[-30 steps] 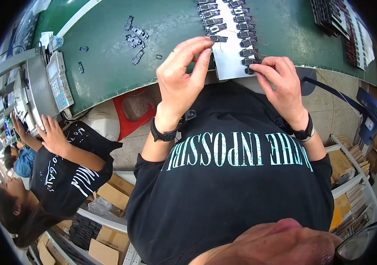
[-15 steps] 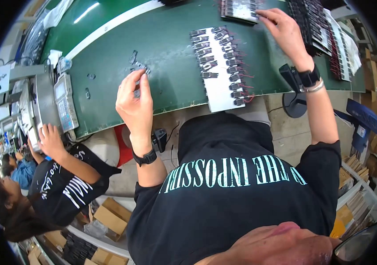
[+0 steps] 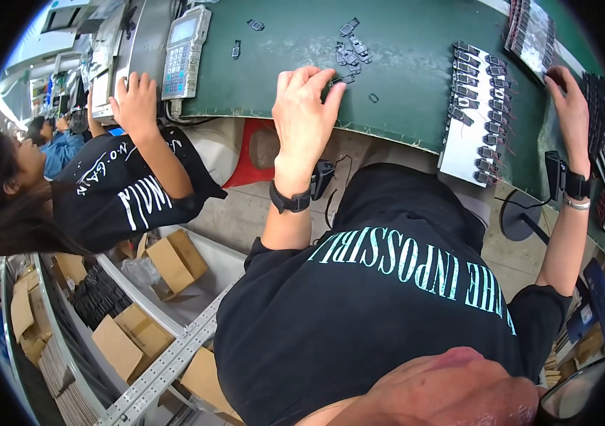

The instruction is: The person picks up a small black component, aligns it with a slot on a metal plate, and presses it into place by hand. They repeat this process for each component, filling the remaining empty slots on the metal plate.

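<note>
A white board (image 3: 460, 168) at the green table's (image 3: 416, 106) near edge bears two columns of black parts (image 3: 466, 69), the left seemingly unfinished; beyond, left hand (image 3: 306, 103) at loose parts (image 3: 349, 55), right hand (image 3: 570, 106) at a packed board (image 3: 531, 39), both grips unclear.

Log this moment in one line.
left hand: at loose black parts | right hand: by farther board | white board: two columns of units

Part pile (image 3: 347, 56) on table (image 3: 409, 96), between keypad device (image 3: 184, 58) and loaded board (image 3: 472, 121)
</note>
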Available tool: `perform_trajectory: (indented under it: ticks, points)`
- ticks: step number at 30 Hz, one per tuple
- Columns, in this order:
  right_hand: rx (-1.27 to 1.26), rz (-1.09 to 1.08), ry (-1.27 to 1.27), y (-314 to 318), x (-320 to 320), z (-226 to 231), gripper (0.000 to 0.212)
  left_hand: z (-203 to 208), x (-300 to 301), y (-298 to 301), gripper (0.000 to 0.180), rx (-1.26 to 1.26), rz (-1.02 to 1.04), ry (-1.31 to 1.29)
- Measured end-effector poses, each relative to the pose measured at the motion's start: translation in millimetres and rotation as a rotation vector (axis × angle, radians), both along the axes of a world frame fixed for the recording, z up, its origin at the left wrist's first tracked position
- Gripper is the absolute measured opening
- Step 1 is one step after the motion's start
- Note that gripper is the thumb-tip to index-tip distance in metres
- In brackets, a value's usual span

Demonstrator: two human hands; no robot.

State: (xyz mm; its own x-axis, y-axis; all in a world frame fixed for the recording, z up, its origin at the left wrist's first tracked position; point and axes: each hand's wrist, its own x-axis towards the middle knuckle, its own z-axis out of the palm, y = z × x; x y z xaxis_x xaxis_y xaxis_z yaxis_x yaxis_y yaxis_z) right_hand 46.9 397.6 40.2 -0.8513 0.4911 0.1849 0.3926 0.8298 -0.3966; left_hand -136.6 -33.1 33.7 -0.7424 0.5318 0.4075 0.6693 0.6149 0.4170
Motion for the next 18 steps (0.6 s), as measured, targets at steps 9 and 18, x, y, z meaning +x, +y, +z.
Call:
perform_trajectory:
  ticks: [9, 18]
  points:
    - [-0.728, -0.036, 0.363, -126, 54, 65, 0.019, -3, -7, 3, 0.020, -0.077, -0.194, 0.208]
    - [-1.064, 0.004, 0.432, -216, 47, 46, 0.016, 15, 64, 69, 0.021, 0.384, -0.469, -0.430]
